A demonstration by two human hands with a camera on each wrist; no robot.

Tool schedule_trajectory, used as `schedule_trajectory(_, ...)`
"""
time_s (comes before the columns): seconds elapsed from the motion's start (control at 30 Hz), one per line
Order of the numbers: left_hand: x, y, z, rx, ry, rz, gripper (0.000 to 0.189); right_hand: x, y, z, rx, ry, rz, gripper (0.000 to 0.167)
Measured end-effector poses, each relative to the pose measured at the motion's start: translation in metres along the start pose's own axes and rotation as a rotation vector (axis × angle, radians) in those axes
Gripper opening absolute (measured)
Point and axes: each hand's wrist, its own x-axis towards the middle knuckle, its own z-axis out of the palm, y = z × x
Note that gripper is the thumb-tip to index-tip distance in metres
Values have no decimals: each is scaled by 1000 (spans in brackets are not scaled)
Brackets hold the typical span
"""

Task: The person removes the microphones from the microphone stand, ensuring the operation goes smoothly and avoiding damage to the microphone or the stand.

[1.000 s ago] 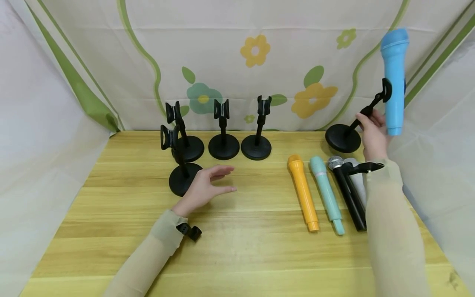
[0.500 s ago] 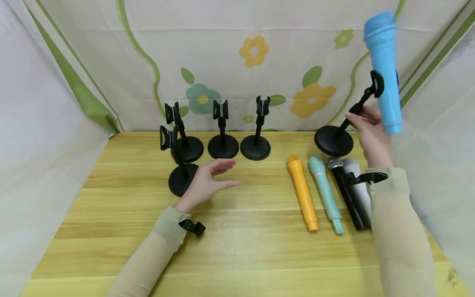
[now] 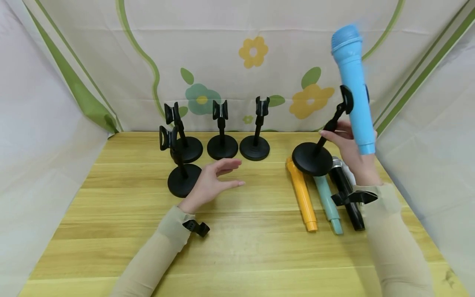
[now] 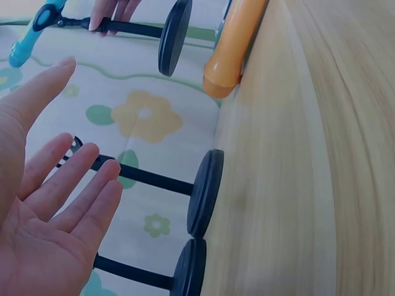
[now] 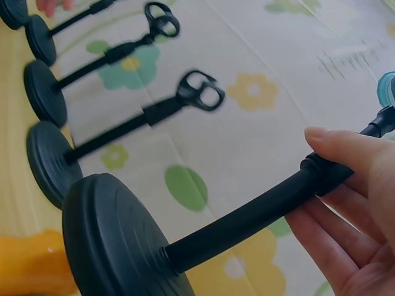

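Observation:
My right hand [image 3: 352,154] grips the pole of a black microphone stand [image 3: 312,159], thumb on one side and fingers on the other. A light blue microphone [image 3: 354,90] sits in that stand's clip, head up and a little tilted. The stand's round base hangs off the table, as the left wrist view shows, and overlaps the orange microphone [image 3: 302,198] and the mint green microphone [image 3: 328,202] in the head view. My left hand [image 3: 211,181] holds nothing; its fingers are extended and the thumb is spread, beside the nearest black stand [image 3: 182,180] on the left.
Farther back stand three more black stands with bare clips: a left one [image 3: 189,149], a middle one [image 3: 222,146] and a right one [image 3: 255,147]. A black microphone [image 3: 346,194] lies beside the mint one, partly covering a white one [image 3: 349,171]. A flowered curtain [image 3: 289,24] hangs behind the table.
My right hand has carried the stand with the blue microphone leftward and toward me, over the lying microphones. My left hand has drifted slightly to the right.

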Motion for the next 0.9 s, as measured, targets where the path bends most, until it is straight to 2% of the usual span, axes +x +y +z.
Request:
schedule_trajectory(0.1,1,0,3,-8,-10,11,53,-14,-18,14,-22,3,-153,28)
schedule_trajectory(0.2,0,0,6,3,-18,16,55,-23,-24,25,-90,14,-245,28)
schedule_trajectory(0.4,-1,-2,9,9,-24,25,55,-38,-31,45,-220,-16,-340,29)
schedule_trajectory(0.5,-1,-3,10,4,-24,38,55,-41,-29,54,-201,-70,-370,28)
schedule_trajectory(0.57,-2,-3,10,-2,-25,45,55,-44,-30,59,-154,-123,-355,29)
schedule_trajectory(0.7,-2,-5,11,-13,-36,63,55,-51,-35,72,-55,-226,-253,38)
schedule_trajectory(0.8,-3,-5,11,-9,-50,55,55,-56,-39,83,-50,-265,-189,45)
schedule_trajectory(0.9,-5,-4,11,-2,-62,38,54,-61,-40,95,-37,-295,-177,47)
